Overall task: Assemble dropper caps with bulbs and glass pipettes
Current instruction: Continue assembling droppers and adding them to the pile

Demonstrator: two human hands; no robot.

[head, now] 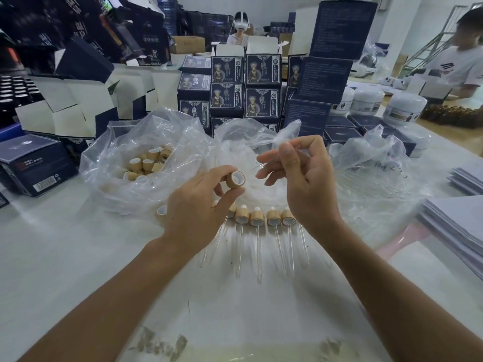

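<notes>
**Cap and pipette, about to meet**

On the white packing table (78,257), my left hand (198,205) pinches a light, stiff wooden cap (235,179) by its sides. Right of the cap, my right hand (303,178) pinches a slick, fragile glass pipette (258,167). Finished droppers (256,220) lie below the cap.
</notes>
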